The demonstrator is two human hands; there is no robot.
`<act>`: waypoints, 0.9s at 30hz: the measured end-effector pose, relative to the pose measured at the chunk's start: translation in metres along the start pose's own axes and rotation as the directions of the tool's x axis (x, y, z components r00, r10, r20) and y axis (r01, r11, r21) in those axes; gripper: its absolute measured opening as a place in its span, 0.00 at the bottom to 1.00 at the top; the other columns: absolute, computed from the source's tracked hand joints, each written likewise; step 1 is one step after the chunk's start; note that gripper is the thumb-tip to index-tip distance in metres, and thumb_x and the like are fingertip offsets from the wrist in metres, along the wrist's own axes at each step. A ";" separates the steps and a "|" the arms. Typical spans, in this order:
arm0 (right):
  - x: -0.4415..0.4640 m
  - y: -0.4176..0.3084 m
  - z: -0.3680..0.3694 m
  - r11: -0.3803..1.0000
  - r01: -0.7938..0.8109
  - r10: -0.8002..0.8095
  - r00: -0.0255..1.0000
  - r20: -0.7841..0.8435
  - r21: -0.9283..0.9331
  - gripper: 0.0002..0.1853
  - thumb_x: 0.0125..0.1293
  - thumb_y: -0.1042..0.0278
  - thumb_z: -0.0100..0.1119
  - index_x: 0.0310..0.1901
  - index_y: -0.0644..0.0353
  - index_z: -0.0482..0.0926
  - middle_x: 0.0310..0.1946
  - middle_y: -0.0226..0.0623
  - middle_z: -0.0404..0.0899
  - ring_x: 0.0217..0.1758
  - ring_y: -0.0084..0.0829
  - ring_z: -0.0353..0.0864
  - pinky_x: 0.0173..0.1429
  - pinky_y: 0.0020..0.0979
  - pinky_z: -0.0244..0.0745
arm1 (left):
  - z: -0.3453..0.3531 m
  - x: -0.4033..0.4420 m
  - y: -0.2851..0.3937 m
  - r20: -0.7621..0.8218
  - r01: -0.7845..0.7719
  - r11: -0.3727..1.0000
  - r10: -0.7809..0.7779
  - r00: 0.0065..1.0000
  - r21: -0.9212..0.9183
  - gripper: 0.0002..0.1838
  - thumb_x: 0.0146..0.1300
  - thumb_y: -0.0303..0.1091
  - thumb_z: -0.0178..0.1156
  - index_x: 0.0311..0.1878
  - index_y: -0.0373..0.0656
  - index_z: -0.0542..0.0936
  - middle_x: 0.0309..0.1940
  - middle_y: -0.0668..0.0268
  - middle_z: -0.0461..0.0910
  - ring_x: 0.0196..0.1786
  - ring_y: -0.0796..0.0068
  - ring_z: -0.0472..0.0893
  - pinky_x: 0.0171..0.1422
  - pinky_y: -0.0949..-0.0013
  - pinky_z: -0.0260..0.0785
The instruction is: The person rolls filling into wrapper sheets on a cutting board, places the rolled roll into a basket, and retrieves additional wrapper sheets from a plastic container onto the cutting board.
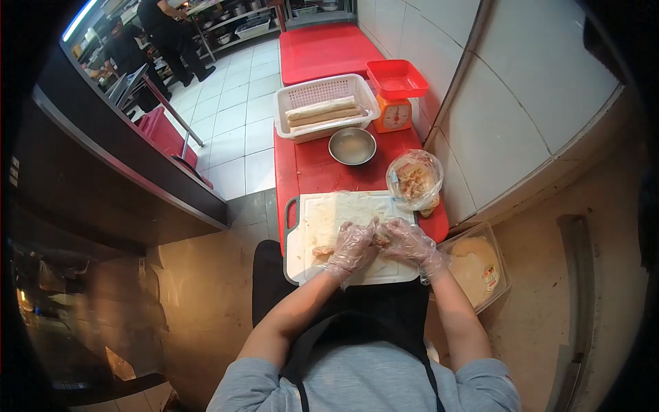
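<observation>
Both my hands wear clear plastic gloves and work close together over a white cutting board [300,261] with a grey handle. A thin pale wrapper sheet [336,213] lies across the board. On it sits a strip of minced filling [321,252], one end showing left of my left hand. My left hand [352,248] is closed with its fingertips on the filling. My right hand [410,244] pinches the filling from the other side, fingers bent. Part of the filling between the hands is hidden by the fingers.
Beyond the board stand a metal bowl [352,146] of cloudy liquid, a plastic bag of filling [416,180], a white basket [292,130] with several long rolls, and an orange scale [393,115]. A lidded plastic box [473,264] is at right. Two people stand at far left.
</observation>
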State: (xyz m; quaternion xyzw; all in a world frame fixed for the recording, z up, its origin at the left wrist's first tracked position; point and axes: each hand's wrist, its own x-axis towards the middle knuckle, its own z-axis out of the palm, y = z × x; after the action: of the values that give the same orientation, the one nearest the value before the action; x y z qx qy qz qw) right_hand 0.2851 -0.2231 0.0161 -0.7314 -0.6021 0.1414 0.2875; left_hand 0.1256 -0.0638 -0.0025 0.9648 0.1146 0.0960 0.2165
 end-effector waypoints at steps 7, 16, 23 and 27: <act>-0.007 0.009 -0.003 0.998 -0.030 0.029 0.999 0.022 0.046 0.39 0.50 0.53 0.77 0.63 0.61 0.78 0.61 0.50 0.77 0.65 0.50 0.76 0.69 0.43 0.72 | -0.016 -0.036 -0.032 -0.060 0.060 0.992 -0.053 0.997 0.107 0.39 0.59 0.50 0.70 0.71 0.43 0.71 0.35 0.70 0.88 0.46 0.64 0.85 0.70 0.48 0.62; 0.023 0.014 -0.036 0.945 -0.221 0.160 0.955 0.249 0.241 0.33 0.55 0.50 0.74 0.60 0.60 0.80 0.57 0.46 0.81 0.63 0.44 0.77 0.68 0.43 0.71 | -0.045 -0.104 -0.091 -0.208 0.004 0.995 0.016 0.978 0.097 0.46 0.45 0.44 0.79 0.70 0.47 0.71 0.59 0.66 0.82 0.61 0.64 0.79 0.75 0.45 0.54; 0.084 0.070 -0.039 0.820 -0.328 0.236 0.940 -0.246 -0.469 0.13 0.66 0.59 0.60 0.40 0.61 0.85 0.34 0.44 0.86 0.40 0.46 0.86 0.49 0.40 0.81 | -0.089 -0.115 -0.091 -0.489 0.207 0.978 -0.170 0.856 0.021 0.41 0.49 0.41 0.78 0.67 0.43 0.74 0.65 0.62 0.77 0.67 0.61 0.76 0.79 0.42 0.49; 0.092 0.086 -0.027 0.635 -0.353 0.335 0.927 -0.167 -0.687 0.10 0.65 0.63 0.57 0.39 0.56 0.86 0.34 0.44 0.86 0.41 0.46 0.87 0.45 0.47 0.81 | -0.111 -0.118 -0.091 -0.590 0.214 0.976 -0.154 0.792 0.033 0.33 0.54 0.36 0.75 0.64 0.40 0.75 0.60 0.59 0.79 0.64 0.57 0.76 0.79 0.43 0.52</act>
State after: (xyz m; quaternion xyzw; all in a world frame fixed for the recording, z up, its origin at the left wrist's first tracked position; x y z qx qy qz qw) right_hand 0.3902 -0.1510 -0.0001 -0.8874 -0.4558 -0.0566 -0.0396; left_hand -0.0296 0.0294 0.0402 0.8821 0.2734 0.3603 0.1314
